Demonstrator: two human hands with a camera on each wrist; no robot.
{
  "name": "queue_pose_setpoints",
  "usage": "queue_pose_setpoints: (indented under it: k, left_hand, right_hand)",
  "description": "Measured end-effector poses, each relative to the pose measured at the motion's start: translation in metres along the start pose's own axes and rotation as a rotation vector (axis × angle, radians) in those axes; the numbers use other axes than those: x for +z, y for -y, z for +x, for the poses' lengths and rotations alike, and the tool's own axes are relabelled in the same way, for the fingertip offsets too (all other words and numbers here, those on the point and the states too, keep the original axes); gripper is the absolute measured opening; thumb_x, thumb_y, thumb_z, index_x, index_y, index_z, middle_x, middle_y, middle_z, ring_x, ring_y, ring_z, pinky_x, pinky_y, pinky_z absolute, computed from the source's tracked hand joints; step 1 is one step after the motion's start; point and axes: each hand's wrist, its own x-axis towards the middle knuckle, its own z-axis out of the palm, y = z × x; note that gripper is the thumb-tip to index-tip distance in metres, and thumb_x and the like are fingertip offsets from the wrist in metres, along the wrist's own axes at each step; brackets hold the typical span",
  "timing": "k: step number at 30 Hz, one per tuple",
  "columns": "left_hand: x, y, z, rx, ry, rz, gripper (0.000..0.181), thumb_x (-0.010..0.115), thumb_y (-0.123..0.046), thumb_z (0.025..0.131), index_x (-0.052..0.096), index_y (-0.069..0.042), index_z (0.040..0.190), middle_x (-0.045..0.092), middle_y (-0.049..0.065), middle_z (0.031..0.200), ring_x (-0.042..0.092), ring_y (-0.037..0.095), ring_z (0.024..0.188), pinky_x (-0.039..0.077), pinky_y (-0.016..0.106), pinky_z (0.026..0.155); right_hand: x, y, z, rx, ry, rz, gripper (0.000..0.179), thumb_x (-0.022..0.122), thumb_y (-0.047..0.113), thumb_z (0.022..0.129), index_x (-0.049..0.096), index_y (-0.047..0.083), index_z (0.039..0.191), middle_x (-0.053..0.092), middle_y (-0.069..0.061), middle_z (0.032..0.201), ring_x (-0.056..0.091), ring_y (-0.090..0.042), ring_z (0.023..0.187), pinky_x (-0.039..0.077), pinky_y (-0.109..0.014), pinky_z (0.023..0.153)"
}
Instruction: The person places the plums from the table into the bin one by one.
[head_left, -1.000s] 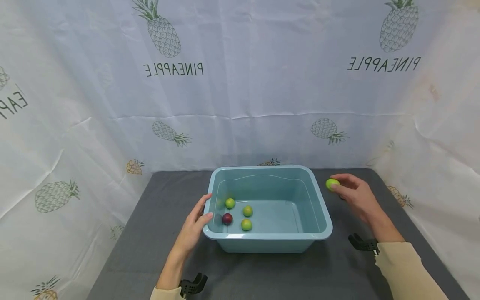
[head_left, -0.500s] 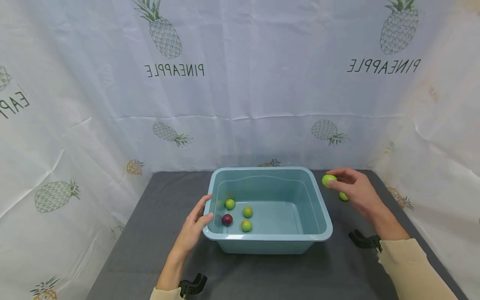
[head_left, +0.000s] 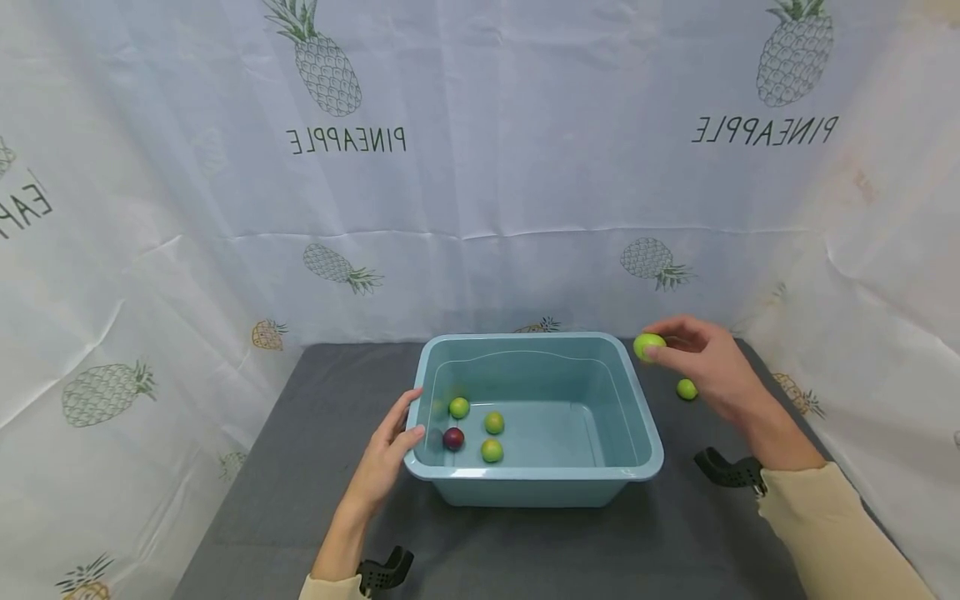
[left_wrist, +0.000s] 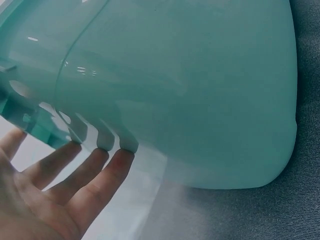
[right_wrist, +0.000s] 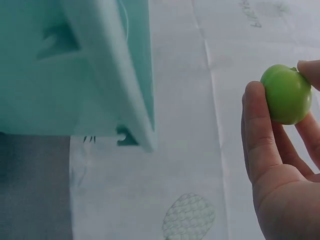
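My right hand (head_left: 705, 362) pinches a green plum (right_wrist: 287, 95) between thumb and fingers, raised beyond the right rim of a light blue plastic tub (head_left: 536, 473). Its seam and small stem show in the right wrist view. Another green fruit (head_left: 686, 389) lies on the dark cloth below that hand. At the tub's left side, my left hand (head_left: 381, 467) rests its thumb on the rim. Its extended fingers (left_wrist: 102, 192) touch the outer wall in the left wrist view. Inside the tub sit a dark red plum-like fruit (head_left: 453, 438) and green fruits (head_left: 492, 451), grouped at the left.
Dark grey cloth (head_left: 300, 500) covers the table. White sheeting printed with pineapples (head_left: 480, 167) hangs behind and at both sides. The tub's raised rim stands between the right hand and the fruits inside.
My right hand has lifted the green plum upward and slightly left, toward the tub's far right corner. The fruit left on the cloth has come into view. My left hand stays put.
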Motion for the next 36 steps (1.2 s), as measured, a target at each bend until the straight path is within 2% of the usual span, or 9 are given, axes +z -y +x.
queue_pose_setpoints:
  k: [6, 18, 22, 29, 36]
  left_hand:
    - [0.000, 0.000, 0.000, -0.002, -0.003, 0.001, 0.052, 0.055, -0.025, 0.104, 0.040, -0.024, 0.154, 0.035, 0.014, 0.160, 0.047, 0.038, 0.135, 0.041, 0.058, 0.103]
    - [0.000, 0.000, 0.000, -0.023, -0.009, 0.005, 0.052, 0.055, -0.024, 0.105, 0.039, -0.023, 0.155, 0.034, 0.013, 0.161, 0.046, 0.038, 0.136, 0.040, 0.060, 0.104]
    - [0.000, 0.000, 0.000, -0.022, -0.006, 0.001, 0.053, 0.055, -0.025, 0.105, 0.039, -0.023, 0.155, 0.034, 0.013, 0.161, 0.044, 0.038, 0.137, 0.038, 0.062, 0.105]
    - [0.000, 0.000, 0.000, -0.020, -0.001, 0.003, 0.053, 0.055, -0.025, 0.105, 0.039, -0.023, 0.155, 0.034, 0.013, 0.161, 0.044, 0.038, 0.138, 0.038, 0.061, 0.105]
    - [0.000, 0.000, 0.001, -0.020, -0.006, 0.012, 0.053, 0.055, -0.026, 0.105, 0.039, -0.024, 0.155, 0.035, 0.014, 0.160, 0.046, 0.038, 0.136, 0.040, 0.060, 0.104]
  right_hand:
    - [0.003, 0.015, 0.002, -0.013, 0.008, 0.005, 0.032, 0.070, 0.021, 0.098, 0.063, 0.006, 0.126, 0.066, 0.006, 0.116, 0.064, -0.006, 0.109, 0.046, -0.024, 0.089]
    - [0.015, 0.048, 0.015, -0.040, 0.054, 0.031, 0.032, 0.073, 0.021, 0.096, 0.064, 0.006, 0.123, 0.068, -0.003, 0.114, 0.067, -0.014, 0.105, 0.050, -0.027, 0.089]
    - [0.019, 0.054, 0.019, -0.048, 0.071, 0.020, 0.031, 0.073, 0.024, 0.096, 0.065, 0.007, 0.122, 0.067, -0.005, 0.116, 0.066, -0.015, 0.107, 0.050, -0.029, 0.089]
    - [0.029, 0.063, 0.028, -0.071, 0.090, 0.081, 0.031, 0.074, 0.021, 0.095, 0.066, 0.006, 0.121, 0.066, -0.007, 0.115, 0.066, -0.019, 0.105, 0.050, -0.033, 0.088]
    - [0.044, 0.062, 0.046, -0.107, 0.136, 0.110, 0.030, 0.075, 0.019, 0.094, 0.066, 0.004, 0.119, 0.065, -0.010, 0.114, 0.066, -0.022, 0.103, 0.052, -0.037, 0.088]
